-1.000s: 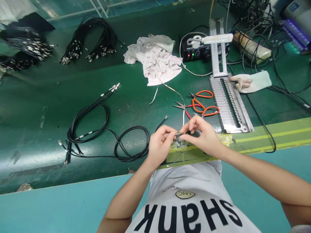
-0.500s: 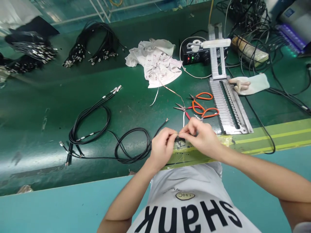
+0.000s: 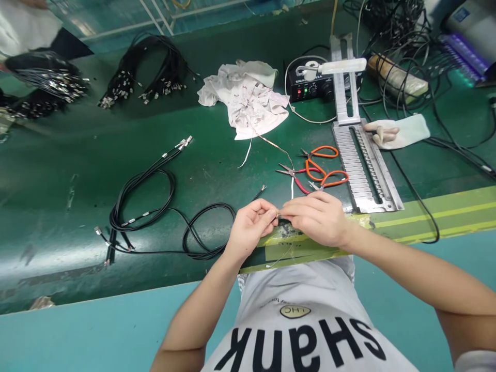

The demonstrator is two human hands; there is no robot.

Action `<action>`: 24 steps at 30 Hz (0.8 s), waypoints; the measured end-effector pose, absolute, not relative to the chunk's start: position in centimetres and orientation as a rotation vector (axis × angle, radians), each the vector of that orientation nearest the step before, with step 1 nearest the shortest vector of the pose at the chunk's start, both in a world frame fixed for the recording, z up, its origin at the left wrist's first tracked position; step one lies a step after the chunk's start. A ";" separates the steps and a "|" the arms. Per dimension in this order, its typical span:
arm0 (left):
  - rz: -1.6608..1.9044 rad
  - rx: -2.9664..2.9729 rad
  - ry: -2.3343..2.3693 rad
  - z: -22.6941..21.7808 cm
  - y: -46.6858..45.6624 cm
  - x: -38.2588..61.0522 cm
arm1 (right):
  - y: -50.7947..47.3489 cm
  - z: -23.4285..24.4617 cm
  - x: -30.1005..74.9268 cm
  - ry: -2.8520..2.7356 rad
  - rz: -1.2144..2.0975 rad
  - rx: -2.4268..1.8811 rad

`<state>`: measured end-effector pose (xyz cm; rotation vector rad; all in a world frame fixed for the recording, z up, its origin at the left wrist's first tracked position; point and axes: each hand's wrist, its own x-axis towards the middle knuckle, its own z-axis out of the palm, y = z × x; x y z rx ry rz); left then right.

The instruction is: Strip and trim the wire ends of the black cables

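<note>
My left hand (image 3: pixel 251 225) is closed in a pinch at the bench's front edge, with a tiny yellowish piece showing at its fingertips, too small to name. My right hand (image 3: pixel 318 218) meets it from the right, fingers pressed together and tips at the same spot; what they grip is hidden. Beside the left hand lies a coiled black cable (image 3: pixel 211 206), its stripped end pointing away from me. Just beyond the right hand are red-handled pliers (image 3: pixel 296 175) and orange-handled cutters (image 3: pixel 329 178). A thin white strip (image 3: pixel 292 188) runs down behind my fingers.
More black cables (image 3: pixel 143 194) lie coiled at left, with bundles (image 3: pixel 149 67) farther back. A crumpled white cloth (image 3: pixel 251 101) sits mid-bench. At right are a slotted metal fixture (image 3: pixel 358 170), a white glove (image 3: pixel 406 132) and a black control box (image 3: pixel 308 85). Part of another person (image 3: pixel 29 28) shows top left.
My left hand has shifted slightly left. My right hand's fingers have gone from a raised pinch to lying straighter and flatter, hiding more of the bench behind them.
</note>
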<state>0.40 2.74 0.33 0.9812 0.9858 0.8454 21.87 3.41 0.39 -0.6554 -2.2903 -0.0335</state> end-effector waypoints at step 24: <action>1.119 1.746 1.595 0.3 1.3 -8.1 | 2.9 1.1 23.7 -1.049 1.656 -1.194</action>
